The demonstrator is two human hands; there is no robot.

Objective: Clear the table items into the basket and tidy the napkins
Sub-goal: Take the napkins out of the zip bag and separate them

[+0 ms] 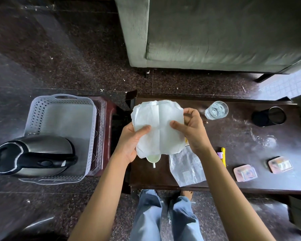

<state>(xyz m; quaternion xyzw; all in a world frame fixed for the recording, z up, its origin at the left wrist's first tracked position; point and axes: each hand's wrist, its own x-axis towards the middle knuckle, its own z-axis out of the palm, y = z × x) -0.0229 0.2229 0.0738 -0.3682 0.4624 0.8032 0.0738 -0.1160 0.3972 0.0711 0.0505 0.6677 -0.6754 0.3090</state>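
Both hands hold a white paper napkin [159,126] spread out above the left end of the dark table [233,136]. My left hand [131,141] pinches its left edge and my right hand [193,129] pinches its right edge. Under the napkin a white cup [153,158] shows in part. On the table lie a clear plastic wrapper [186,167], a glass of water [216,110], a black tumbler [270,116], two coasters [245,173] [280,164] and a yellow item [223,156]. The white basket [63,119] stands to the left with a steel kettle [35,156] in it.
The basket rests on a small brown stool [105,119] beside the table. A grey sofa [215,32] stands beyond the table. My legs in jeans [163,216] are at the table's near edge. Dark speckled floor surrounds everything.
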